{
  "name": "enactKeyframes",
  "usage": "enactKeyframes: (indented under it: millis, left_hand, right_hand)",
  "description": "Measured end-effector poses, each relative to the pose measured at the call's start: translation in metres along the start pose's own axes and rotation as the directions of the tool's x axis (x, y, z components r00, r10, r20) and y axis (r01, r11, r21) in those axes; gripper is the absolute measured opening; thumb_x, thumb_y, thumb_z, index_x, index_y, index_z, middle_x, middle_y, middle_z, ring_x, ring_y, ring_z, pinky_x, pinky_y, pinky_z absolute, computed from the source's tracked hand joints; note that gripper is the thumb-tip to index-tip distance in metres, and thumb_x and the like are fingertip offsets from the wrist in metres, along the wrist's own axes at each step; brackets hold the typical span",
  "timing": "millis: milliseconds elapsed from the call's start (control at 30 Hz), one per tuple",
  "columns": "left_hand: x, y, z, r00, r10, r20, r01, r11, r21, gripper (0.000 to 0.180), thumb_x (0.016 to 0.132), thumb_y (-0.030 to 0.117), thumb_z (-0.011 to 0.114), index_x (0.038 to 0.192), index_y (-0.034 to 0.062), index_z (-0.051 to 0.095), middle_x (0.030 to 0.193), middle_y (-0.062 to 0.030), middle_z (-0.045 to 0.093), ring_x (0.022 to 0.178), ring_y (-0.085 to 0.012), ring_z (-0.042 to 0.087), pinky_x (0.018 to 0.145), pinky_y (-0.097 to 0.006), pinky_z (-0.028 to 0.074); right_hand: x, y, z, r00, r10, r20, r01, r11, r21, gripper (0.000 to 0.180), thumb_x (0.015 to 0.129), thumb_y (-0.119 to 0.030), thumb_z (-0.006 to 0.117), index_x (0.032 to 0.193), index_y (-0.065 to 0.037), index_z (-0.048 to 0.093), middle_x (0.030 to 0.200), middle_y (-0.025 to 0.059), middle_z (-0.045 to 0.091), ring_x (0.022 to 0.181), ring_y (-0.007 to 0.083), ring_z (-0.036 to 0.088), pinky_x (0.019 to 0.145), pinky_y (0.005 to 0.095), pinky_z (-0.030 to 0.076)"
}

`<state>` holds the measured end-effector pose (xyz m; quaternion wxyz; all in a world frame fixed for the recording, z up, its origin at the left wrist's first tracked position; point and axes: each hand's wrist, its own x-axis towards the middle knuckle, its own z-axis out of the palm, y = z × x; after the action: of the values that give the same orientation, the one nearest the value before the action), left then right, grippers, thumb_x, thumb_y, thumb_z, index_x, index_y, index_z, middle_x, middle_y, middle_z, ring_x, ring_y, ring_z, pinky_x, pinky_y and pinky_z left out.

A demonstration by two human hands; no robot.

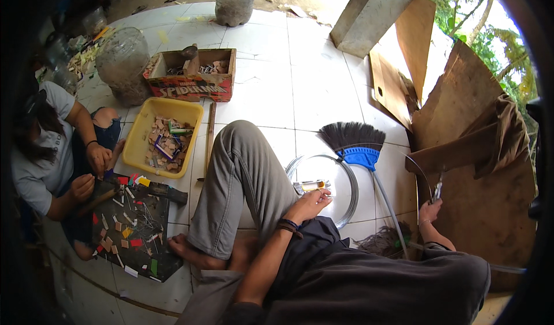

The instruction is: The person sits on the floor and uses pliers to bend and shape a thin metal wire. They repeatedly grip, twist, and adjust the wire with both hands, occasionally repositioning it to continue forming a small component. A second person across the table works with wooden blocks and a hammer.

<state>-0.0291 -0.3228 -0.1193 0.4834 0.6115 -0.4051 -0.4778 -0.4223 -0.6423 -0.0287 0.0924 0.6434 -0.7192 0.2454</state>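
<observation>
My left hand [312,205] is over my lap, fingers bent and drawn together. Whatever may be between them is too small to make out. Just beyond those fingers is a small silver and yellow object [311,185] whose kind I cannot tell. A coil of grey wire [353,201] lies around it on the tiles. Out to the right, my right hand [430,211] is closed on a pair of pliers [438,190], their jaws pointing away from me. A thin curved length of wire [423,172] runs beside the pliers; its hold is unclear.
A blue broom [360,155] lies beyond the coil. At left, a person [49,152] works at a dark board [153,261] strewn with small pieces and nails. A yellow basin [134,147] and a printed wooden box [193,87] stand behind. Brown boards [473,221] lean at right.
</observation>
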Motion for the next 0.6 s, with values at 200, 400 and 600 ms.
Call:
enactKeyframes:
  millis: [200, 400, 600]
  left_hand:
    - [0.004, -0.003, -0.001, 0.999, 0.042, -0.029, -0.044, 0.997, -0.067, 0.043, 0.098, 0.033, 0.06, 0.129, 0.0035, 0.06, 0.116, -0.0154, 0.069, 0.105, -0.0253, 0.067, 0.089, -0.036, 0.052]
    - [0.011, 0.01, -0.007, 0.973, 0.151, -0.176, -0.173, 0.978, -0.12, 0.076, 0.095, 0.031, 0.068, 0.15, -0.0022, 0.028, 0.131, -0.0236, 0.056, 0.115, -0.0285, 0.063, 0.095, -0.035, 0.051]
    - [0.039, 0.047, -0.059, 0.849, 0.116, -0.515, -0.35, 0.854, -0.385, 0.091, 0.095, 0.042, 0.066, 0.153, -0.0047, 0.014, 0.14, -0.0278, 0.048, 0.128, -0.0324, 0.053, 0.099, -0.041, 0.05]
  right_hand:
    - [-0.01, -0.093, 0.032, 0.983, -0.149, 0.106, 0.112, 0.949, 0.293, 0.04, 0.092, -0.018, 0.058, 0.128, -0.006, 0.045, 0.108, 0.0219, 0.061, 0.106, 0.0406, 0.06, 0.089, 0.0475, 0.045]
    - [-0.023, -0.161, 0.022, 0.934, -0.35, 0.069, 0.283, 0.846, 0.451, 0.036, 0.093, -0.014, 0.056, 0.127, -0.008, 0.045, 0.108, 0.0226, 0.063, 0.099, 0.0415, 0.063, 0.085, 0.0476, 0.047]
    - [-0.022, -0.172, 0.026, 0.946, -0.32, 0.051, 0.23, 0.773, 0.591, 0.038, 0.095, -0.014, 0.055, 0.131, -0.006, 0.044, 0.108, 0.0222, 0.062, 0.095, 0.0365, 0.062, 0.087, 0.0425, 0.047]
